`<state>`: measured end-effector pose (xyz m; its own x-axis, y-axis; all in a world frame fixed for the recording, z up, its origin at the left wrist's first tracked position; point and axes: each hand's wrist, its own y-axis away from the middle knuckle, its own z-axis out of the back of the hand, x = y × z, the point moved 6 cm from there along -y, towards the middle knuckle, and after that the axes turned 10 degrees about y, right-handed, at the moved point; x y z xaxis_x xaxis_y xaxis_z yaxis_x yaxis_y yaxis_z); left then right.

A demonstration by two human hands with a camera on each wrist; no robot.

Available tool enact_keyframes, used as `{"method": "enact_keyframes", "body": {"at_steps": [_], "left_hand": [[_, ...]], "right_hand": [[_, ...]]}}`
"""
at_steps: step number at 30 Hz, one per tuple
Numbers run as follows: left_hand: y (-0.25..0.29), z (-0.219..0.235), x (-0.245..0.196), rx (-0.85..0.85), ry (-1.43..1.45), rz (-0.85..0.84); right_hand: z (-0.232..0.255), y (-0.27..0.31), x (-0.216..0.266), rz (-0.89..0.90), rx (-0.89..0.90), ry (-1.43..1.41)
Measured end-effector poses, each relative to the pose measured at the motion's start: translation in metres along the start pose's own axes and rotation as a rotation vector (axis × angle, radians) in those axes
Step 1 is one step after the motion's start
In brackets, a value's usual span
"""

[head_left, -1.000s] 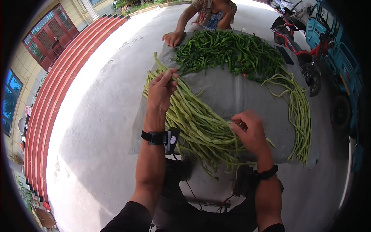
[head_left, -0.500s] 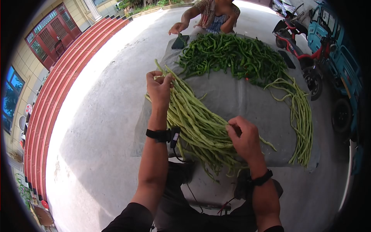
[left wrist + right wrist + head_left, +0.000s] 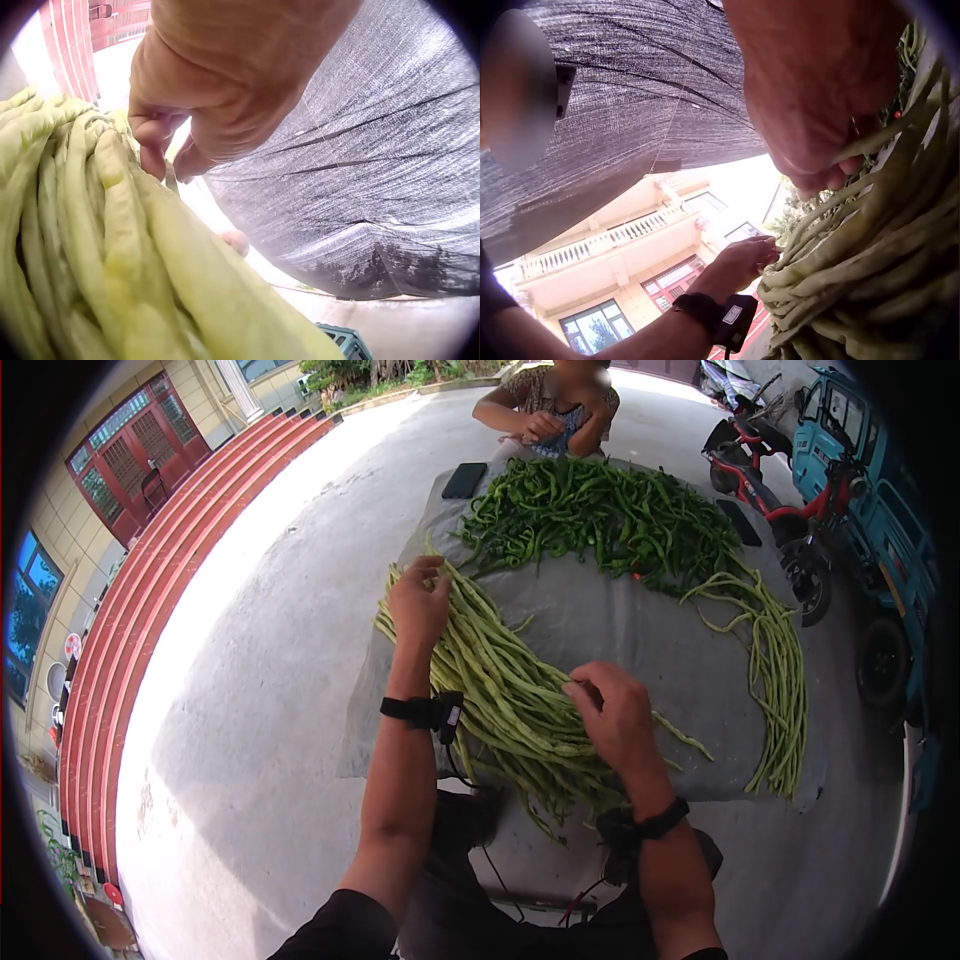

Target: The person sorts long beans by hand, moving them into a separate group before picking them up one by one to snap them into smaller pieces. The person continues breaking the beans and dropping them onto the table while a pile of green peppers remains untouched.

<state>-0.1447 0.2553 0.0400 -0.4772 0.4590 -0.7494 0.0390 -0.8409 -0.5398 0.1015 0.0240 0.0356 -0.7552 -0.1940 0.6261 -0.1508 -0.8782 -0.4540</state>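
Note:
A thick heap of pale green long beans [image 3: 505,680] lies slantwise across the left side of the grey-covered table [image 3: 650,640]. At its far end my left hand [image 3: 420,605] pinches a bean tip between thumb and fingers; the left wrist view shows the fingertips [image 3: 154,161] together just beyond the beans [image 3: 112,240]. Over the near end, my right hand [image 3: 615,710] has its thumb and forefinger curled together. In the right wrist view a single long bean [image 3: 889,139] runs into that hand's grip, above the rest of the heap.
Green peppers [image 3: 610,510] are heaped along the far side. A smaller bundle of long beans [image 3: 778,690] lies at the right edge. Dark phones [image 3: 464,480] rest at the far corners. Another person [image 3: 560,420] sits opposite; a red scooter [image 3: 765,485] stands beyond the right edge.
My left hand has drawn slightly back toward me, and my right hand has shifted a little left along the beans. The person opposite has pulled a hand back from the far left corner, uncovering a phone.

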Motion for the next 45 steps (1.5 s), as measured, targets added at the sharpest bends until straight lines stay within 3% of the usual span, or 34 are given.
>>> {"method": "enact_keyframes", "body": {"at_steps": [6, 12, 15, 21, 24, 29, 33, 37, 39, 42, 45], "left_hand": [[0.010, -0.004, -0.015, 0.061, -0.111, -0.114], [0.026, -0.028, -0.046, 0.389, -0.244, -0.371], [0.035, -0.041, -0.044, 0.512, -0.291, -0.420], [0.037, -0.043, -0.042, 0.578, -0.467, -0.331], [0.038, -0.041, -0.042, 0.513, -0.500, -0.338], [0.040, -0.041, -0.045, 0.506, -0.422, -0.378], [0.038, -0.040, -0.044, 0.577, -0.413, -0.296], [0.039, -0.034, -0.059, 0.548, -0.366, -0.306], [0.038, -0.032, -0.062, 0.512, -0.340, -0.368], [0.036, -0.029, -0.073, 0.518, -0.212, -0.313], [0.038, -0.025, -0.083, 0.475, -0.146, -0.344]], "right_hand": [[-0.006, -0.001, -0.007, -0.037, 0.020, 0.026], [-0.008, -0.001, -0.008, -0.027, 0.041, 0.019], [-0.009, 0.001, -0.010, -0.038, 0.050, 0.031], [-0.008, 0.005, -0.021, -0.057, 0.020, 0.103], [-0.006, 0.007, -0.026, -0.061, 0.005, 0.163], [-0.008, 0.011, -0.038, -0.093, -0.005, 0.221], [0.000, 0.014, -0.032, -0.060, -0.075, 0.218], [0.023, 0.013, -0.032, -0.002, -0.197, 0.243], [0.043, 0.012, -0.049, -0.087, -0.192, 0.240], [0.090, 0.017, -0.087, -0.203, -0.268, 0.246], [0.145, 0.043, -0.131, -0.385, -0.328, 0.422]]}}
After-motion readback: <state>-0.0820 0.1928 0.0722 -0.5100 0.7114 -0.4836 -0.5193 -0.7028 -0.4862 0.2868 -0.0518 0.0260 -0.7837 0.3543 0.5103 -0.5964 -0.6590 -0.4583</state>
